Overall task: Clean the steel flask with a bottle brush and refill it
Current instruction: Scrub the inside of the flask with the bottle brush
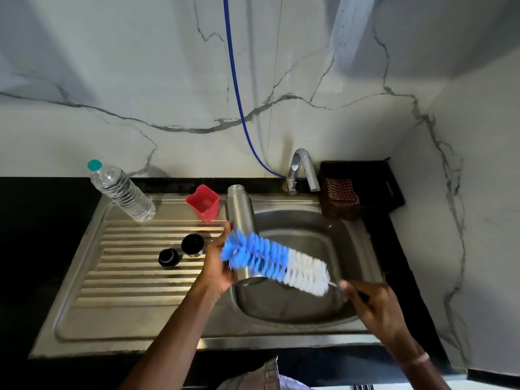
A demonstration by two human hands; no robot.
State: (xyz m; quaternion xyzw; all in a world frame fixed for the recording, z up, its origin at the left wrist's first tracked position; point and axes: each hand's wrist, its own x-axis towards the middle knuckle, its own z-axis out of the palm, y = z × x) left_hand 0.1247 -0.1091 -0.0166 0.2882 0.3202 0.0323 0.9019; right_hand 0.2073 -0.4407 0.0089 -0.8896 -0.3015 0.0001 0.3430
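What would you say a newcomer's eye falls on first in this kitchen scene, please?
Most striking is the blue-and-white bottle brush, held by its handle in the right hand and crossing in front of the steel flask, which the left hand grips at the left edge of the sink. Next come the red cup and the clear, teal-capped water bottle at the back of the draining board.
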